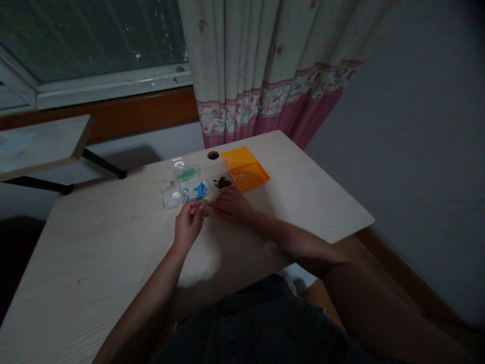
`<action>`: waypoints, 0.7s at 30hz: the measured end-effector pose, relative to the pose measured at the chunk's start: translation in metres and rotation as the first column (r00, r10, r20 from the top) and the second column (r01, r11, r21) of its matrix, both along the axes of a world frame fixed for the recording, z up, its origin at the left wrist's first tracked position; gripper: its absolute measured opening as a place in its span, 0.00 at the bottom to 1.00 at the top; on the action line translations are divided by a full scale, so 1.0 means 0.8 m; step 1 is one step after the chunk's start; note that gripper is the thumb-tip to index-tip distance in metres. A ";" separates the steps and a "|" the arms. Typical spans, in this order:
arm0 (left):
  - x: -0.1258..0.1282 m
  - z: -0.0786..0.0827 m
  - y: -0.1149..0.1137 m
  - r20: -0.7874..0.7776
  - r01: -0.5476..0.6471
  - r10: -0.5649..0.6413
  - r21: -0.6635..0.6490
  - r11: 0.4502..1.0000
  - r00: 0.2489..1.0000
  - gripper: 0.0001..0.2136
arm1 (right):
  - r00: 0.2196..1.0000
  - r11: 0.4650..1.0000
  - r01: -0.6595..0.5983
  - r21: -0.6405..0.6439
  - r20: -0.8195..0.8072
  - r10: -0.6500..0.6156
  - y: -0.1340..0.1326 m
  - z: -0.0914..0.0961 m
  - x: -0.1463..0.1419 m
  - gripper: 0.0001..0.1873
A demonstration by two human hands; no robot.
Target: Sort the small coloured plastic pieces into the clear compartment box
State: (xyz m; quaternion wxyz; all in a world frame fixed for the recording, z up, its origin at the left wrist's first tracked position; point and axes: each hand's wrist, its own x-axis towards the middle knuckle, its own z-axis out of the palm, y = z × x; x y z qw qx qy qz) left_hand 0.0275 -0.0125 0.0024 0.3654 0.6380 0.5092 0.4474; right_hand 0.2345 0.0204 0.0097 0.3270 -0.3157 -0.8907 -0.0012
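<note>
My left hand [188, 222] is closed in a pinch just in front of the clear containers, and what its fingertips hold is too small and dim to make out. Beside it, my right hand [235, 206] has its fingers together, their tips almost meeting those of the left. Right behind the hands lie small blue pieces [200, 190] in a clear compartment box [184, 188]. Dark brown pieces [222, 182] fill another compartment close to my right hand, and green pieces [186, 174] sit farther back. Pale small pieces [239, 177] rest in an orange tray [255, 177].
All of this stands on a pale wooden table [125, 253]. A round hole [213, 155] pierces its back edge. At the left is a raised shelf [41, 146] on black legs. A flowered curtain [261, 76] hangs behind, and a wall [397, 151] runs along the right.
</note>
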 end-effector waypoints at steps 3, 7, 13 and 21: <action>0.001 0.001 -0.002 0.016 0.006 -0.006 0.000 1.000 1.000 0.12 | 0.999 1.000 -0.020 -0.004 0.049 0.020 -0.008 -0.003 -0.012 0.14; 0.001 0.001 -0.004 -0.007 0.035 -0.035 0.004 0.999 0.999 0.13 | 0.999 1.000 0.005 0.004 0.045 -0.005 -0.009 -0.005 -0.013 0.15; 0.002 0.005 -0.007 -0.061 0.100 -0.099 0.023 0.995 0.993 0.15 | 0.998 0.999 -0.034 0.013 0.057 0.033 -0.009 -0.006 -0.014 0.10; -0.003 0.005 -0.003 -0.135 -0.005 0.018 0.096 0.995 0.991 0.13 | 1.000 1.000 0.001 0.016 -0.015 0.000 -0.001 0.002 -0.004 0.09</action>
